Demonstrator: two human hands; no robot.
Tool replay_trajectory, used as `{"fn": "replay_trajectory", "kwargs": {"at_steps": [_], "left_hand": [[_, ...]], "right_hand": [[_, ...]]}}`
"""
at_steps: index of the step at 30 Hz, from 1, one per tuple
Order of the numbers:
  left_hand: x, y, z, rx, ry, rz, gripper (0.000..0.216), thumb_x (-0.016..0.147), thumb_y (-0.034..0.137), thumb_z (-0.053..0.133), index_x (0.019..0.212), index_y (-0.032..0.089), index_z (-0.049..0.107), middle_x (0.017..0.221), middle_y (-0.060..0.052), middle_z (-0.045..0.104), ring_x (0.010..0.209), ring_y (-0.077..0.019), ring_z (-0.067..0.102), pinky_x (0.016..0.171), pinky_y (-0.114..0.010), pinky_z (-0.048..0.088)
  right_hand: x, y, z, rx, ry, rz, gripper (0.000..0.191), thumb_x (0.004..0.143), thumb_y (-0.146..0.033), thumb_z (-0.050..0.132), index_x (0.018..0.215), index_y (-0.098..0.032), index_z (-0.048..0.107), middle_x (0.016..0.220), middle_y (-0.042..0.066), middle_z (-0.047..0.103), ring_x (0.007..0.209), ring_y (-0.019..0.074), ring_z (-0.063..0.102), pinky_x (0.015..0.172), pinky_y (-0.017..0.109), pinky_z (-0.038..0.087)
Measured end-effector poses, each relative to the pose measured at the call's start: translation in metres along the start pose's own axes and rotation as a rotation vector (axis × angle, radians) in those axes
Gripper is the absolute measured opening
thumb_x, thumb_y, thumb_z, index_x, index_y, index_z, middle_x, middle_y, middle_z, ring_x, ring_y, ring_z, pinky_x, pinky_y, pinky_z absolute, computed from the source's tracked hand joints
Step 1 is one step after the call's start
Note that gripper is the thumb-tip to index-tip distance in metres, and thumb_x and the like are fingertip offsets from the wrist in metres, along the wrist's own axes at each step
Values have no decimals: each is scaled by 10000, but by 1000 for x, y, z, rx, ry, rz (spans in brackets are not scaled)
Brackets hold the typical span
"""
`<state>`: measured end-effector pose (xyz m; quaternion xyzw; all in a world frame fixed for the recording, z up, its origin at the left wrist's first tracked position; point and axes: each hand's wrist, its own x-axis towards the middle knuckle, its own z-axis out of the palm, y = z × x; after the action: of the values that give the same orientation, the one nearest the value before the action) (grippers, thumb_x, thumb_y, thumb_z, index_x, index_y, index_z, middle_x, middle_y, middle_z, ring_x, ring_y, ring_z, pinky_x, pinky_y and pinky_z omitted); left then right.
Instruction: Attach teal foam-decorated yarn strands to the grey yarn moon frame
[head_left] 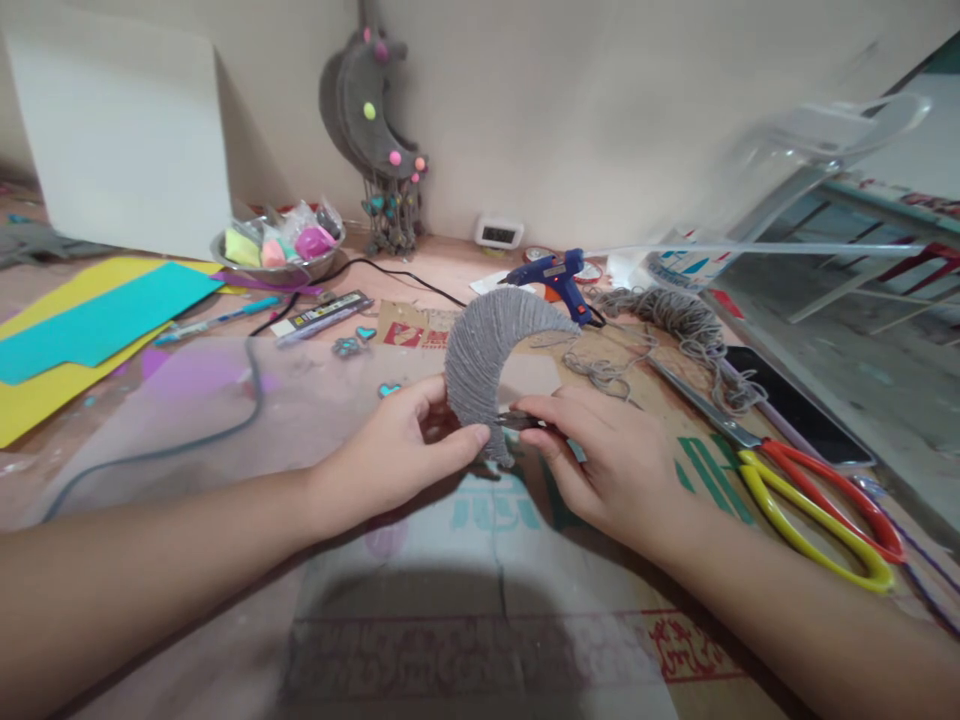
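Observation:
My left hand (pixel 409 445) is closed around the lower part of a crescent moon shape (pixel 480 345) wound with grey yarn, its thumb lying across the front. The crescent stands upright above the work surface, one tip pointing right and the other down. My right hand (pixel 607 450) pinches a small dark piece (pixel 516 420) against the crescent's inner edge near the lower tip. Its kind is hidden by the fingers. Loose grey yarn (pixel 600 372) lies behind the right hand.
Scissors (pixel 757 440) with red and yellow handles lie right, beside a phone (pixel 799 405) and a yarn skein (pixel 667 312). Behind the crescent is a blue glue gun (pixel 551 275). A metal bowl (pixel 281 265) of clay packs stands left. A decorated moon (pixel 360 110) hangs at the wall.

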<state>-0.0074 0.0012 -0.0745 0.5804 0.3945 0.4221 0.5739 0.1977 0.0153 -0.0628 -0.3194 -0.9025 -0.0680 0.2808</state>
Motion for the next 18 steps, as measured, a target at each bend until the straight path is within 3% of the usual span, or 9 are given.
{"fn": "replay_trajectory", "kwargs": {"at_steps": [9,14,18], "left_hand": [[-2,1,0,3,-14,-4,215,808,188,602,1017,140,584,1000,-68,706,884,-173,666,797,-309,544],[-1,0,0,-37,-25,-11,231,816,193,606,1038,137,583,1053,-83,697,957,-180,657,858,-309,520],[1,-2,-1,-101,-49,-29,249,836,234,616,1058,126,585,1032,-88,685,909,-170,647,838,-311,513]], "right_hand": [[-1,4,4,27,17,-35,158,924,-245,516,992,-160,629,801,42,683,708,152,611,641,262,440],[-1,4,3,25,13,-39,159,932,-250,506,977,-160,630,760,35,672,670,144,604,597,257,423],[0,-1,0,157,26,107,171,943,-269,478,992,-177,613,805,41,678,712,155,625,630,267,459]]}}
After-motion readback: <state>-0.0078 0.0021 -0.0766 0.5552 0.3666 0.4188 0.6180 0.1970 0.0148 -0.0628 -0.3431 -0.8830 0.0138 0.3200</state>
